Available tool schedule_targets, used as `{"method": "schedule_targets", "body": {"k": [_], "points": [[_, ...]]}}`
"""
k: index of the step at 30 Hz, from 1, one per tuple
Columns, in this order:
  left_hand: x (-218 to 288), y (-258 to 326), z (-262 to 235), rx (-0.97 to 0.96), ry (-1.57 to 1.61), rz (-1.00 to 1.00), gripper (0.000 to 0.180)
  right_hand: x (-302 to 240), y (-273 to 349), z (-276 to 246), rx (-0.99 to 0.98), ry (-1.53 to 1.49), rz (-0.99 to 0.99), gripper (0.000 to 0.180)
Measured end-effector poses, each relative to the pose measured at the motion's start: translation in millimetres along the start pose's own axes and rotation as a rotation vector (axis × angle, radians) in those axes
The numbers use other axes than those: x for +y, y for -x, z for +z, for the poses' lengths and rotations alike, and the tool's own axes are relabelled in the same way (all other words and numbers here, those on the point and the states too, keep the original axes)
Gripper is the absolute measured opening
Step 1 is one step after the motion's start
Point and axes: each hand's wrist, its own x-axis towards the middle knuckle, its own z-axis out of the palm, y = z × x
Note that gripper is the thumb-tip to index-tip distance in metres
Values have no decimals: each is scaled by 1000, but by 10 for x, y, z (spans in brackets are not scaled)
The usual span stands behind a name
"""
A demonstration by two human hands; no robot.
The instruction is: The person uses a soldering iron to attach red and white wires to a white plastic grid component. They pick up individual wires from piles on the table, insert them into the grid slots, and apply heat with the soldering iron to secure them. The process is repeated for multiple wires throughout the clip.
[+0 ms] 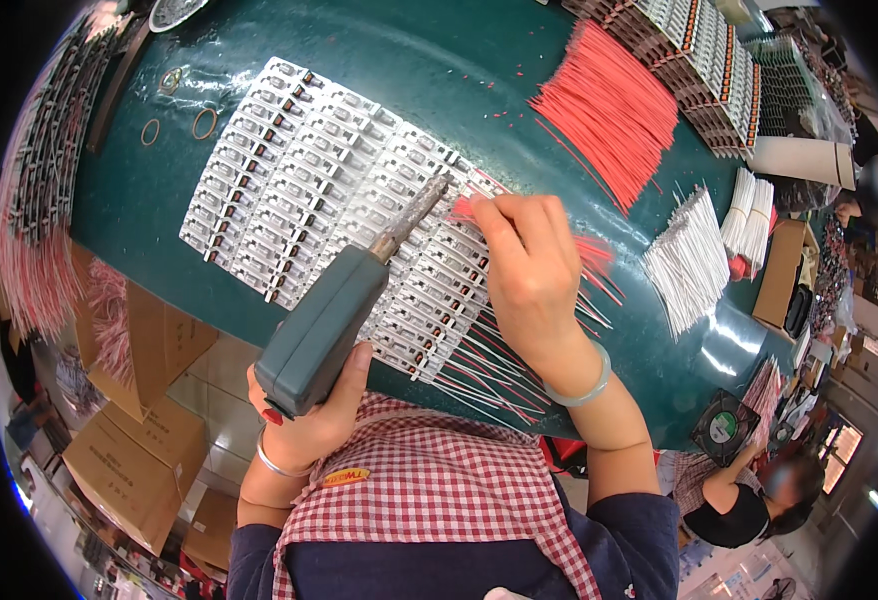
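Observation:
My left hand (324, 415) is wrapped round the grip of a dark green soldering gun (324, 325). Its metal tip points up and right, over the far right part of a panel of white plastic parts (299, 180) laid in rows on the table. Beside that tip, my right hand (534, 275) is closed on a bunch of red wires (594, 258), whose ends show by my fingertips. Red and white wires (494, 375) trail from the panel's right edge, below my right hand. The exact contact at the tip is too small to make out.
On the green table (439, 60) lie a pile of red wires (609, 110) and one of white wires (687, 260). Stacked panels (694, 65) stand far right; wired panels (49, 180) hang over the left edge. A small fan (724, 428) sits near a co-worker (749, 495). Cardboard boxes (139, 465) stand lower left.

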Motion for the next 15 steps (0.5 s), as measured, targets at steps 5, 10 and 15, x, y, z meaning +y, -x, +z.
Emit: {"method": "schedule_targets", "body": {"k": [5,10,15], "points": [[-14,-31,-18,-61,-23,77,21,-11,38,42,-25,-21,10,34],[-11,-22,-15,-87,-3,36,23,-46,9,15,-60,-13,18,32],[1,-36,-17,-102,-4,66,22,-52,12,15,-70,-7,24,33]]}}
